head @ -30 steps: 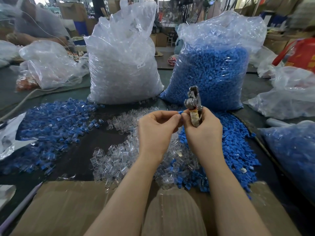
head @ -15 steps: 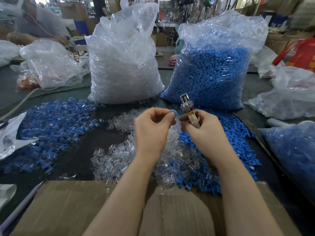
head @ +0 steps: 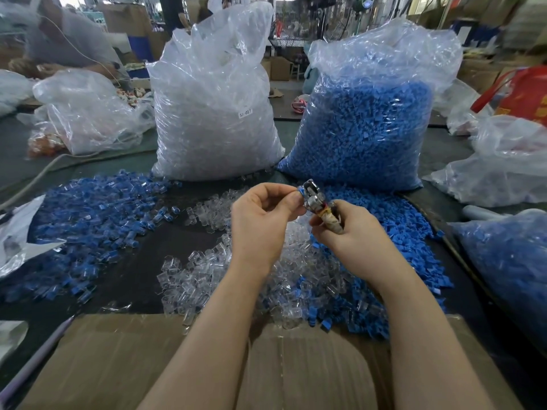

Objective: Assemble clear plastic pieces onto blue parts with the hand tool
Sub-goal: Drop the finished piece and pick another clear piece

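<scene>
Two bare forearms are seen, with no sleeves worn on them. Nothing is worn on the left hand (head: 260, 223) or the right hand (head: 352, 241): both are bare.

Blue part (head: 300, 190) at tool head (head: 313, 194): mostly covered by left hand (head: 260, 220) fingers (head: 291, 199), shape unclear. Tool handle (head: 331, 224) wrapped, lower end buried in right hand (head: 352, 241). Whether clear piece sits on blue part: cannot tell. Bag of blue bits (head: 509, 270) at right cut by frame edge. Cardboard box (head: 118, 359) cut by bottom edge. Person (head: 59, 45) far left blurred behind plastic. Label (head: 245, 113) on clear-piece bag (head: 213, 108) barely legible.
</scene>
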Available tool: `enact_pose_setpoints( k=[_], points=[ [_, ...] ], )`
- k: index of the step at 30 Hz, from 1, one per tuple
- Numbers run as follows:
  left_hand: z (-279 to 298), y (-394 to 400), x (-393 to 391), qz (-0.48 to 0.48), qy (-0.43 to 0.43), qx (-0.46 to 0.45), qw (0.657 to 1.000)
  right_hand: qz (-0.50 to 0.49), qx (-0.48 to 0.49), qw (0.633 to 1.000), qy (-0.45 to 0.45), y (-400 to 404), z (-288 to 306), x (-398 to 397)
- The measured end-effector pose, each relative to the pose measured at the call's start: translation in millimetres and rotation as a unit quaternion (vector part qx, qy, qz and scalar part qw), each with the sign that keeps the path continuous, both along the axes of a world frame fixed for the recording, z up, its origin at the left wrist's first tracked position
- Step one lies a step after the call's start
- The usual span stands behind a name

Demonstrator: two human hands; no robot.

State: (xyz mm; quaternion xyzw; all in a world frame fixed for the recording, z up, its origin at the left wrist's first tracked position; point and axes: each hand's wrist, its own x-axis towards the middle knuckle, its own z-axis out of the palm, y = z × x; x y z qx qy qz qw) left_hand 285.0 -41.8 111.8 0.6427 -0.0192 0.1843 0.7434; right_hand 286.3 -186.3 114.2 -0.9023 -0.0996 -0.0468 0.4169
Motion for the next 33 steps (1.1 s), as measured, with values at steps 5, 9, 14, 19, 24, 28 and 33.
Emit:
enact_pose_setpoints(
  k=[5, 9, 14, 19, 24, 28, 33],
  points=[
    [1.0, 1.7, 0.0, -0.015, -0.003, -0.016, 1.0, -0.002, -0.015, 1.0, -0.009, -0.3, -2.4, 1.8],
    [1.3, 2.1, -0.3, -0.018, -0.003, -0.016, 1.0, -0.005, -0.024, 1.0, -0.015, -0.8, -4.5, 2.0],
    [1.1, 2.1, -1.0, -0.02, -0.001, -0.017, 1.0, -0.01, -0.031, 0.999, -0.02, 0.3, -5.0, 2.1],
    [0.0, 2.6, -0.9, -0.02, 0.005, -0.014, 1.0, -0.008, -0.034, 0.999, -0.012, 0.2, -7.0, 2.4],
    [-0.7, 2.9, -0.6, -0.019, 0.007, -0.007, 1.0, -0.011, -0.042, 0.999, -0.016, 1.1, -7.2, 2.1],
    [-0.3, 2.6, -0.2, -0.016, 0.011, -0.015, 1.0, -0.012, -0.05, 0.998, -0.023, 1.2, -5.5, 1.8],
    [-0.2, 8.6, 0.8, -0.026, 0.041, -0.019, 0.999, -0.012, -0.085, 0.996, -0.037, 2.6, -4.6, 2.8]
  ],
)
